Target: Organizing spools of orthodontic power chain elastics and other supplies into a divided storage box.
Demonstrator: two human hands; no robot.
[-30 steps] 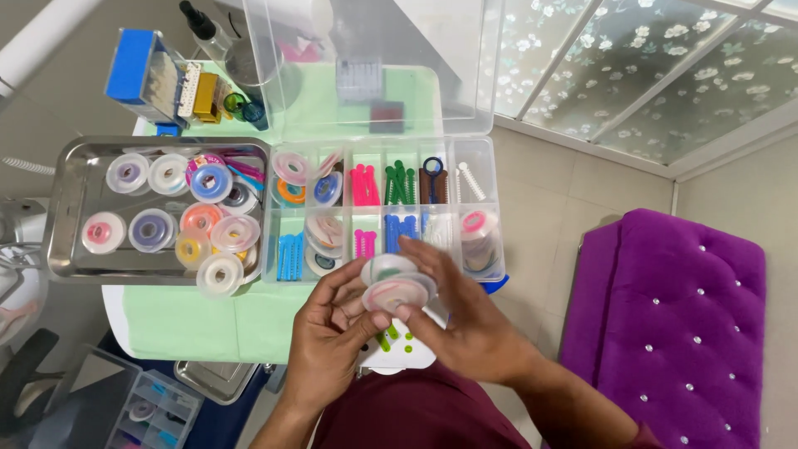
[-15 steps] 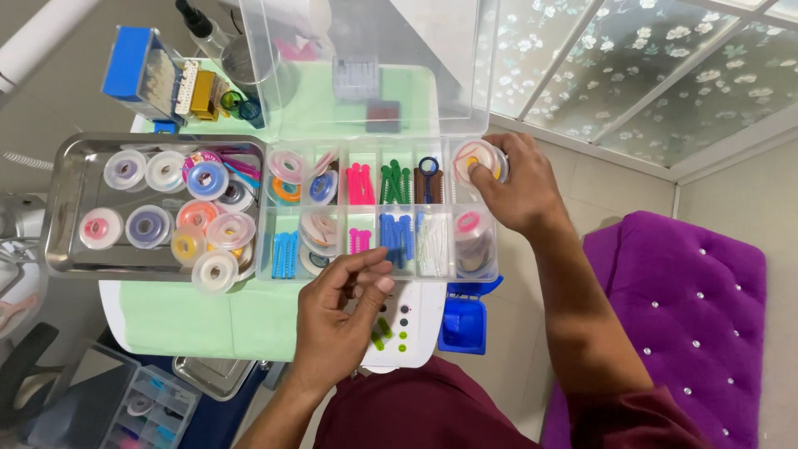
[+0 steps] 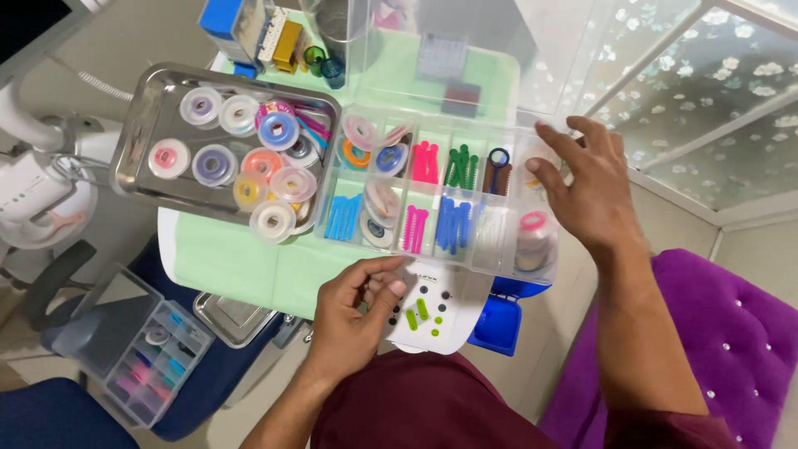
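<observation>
Pale green paper covers the small bench [image 3: 241, 266], with frosted flower-pattern glass [image 3: 706, 91] off past its far right corner. Right hand [image 3: 586, 179] sits flat and open, fingers spread, palm down over the far right end of the clear plastic organizer box [image 3: 440, 195], apparently touching its rim and holding nothing. That box lies along the bench's right half, lid [image 3: 424, 50] flipped up at the back, and it's split into little compartments: pink sticks [image 3: 424, 162], green sticks [image 3: 460, 166], blue sticks [image 3: 342, 218], a few small spools, and a pink-topped reel [image 3: 532, 237] in the near right corner cell. Left hand [image 3: 357, 312] is at the near edge of the bench, fingers loosely curled in toward the thumb; can't tell if anything tiny is pinched in there. It's just beside a white control panel [image 3: 436, 312] with green and black buttons. Further left, a steel tray [image 3: 158, 116] butts against the box, loaded with round clear spools [image 3: 274, 220] in pink, purple, orange and yellow. Purple studded seat [image 3: 731, 333] on the right, another clear organizer [image 3: 145, 349] down low left.
</observation>
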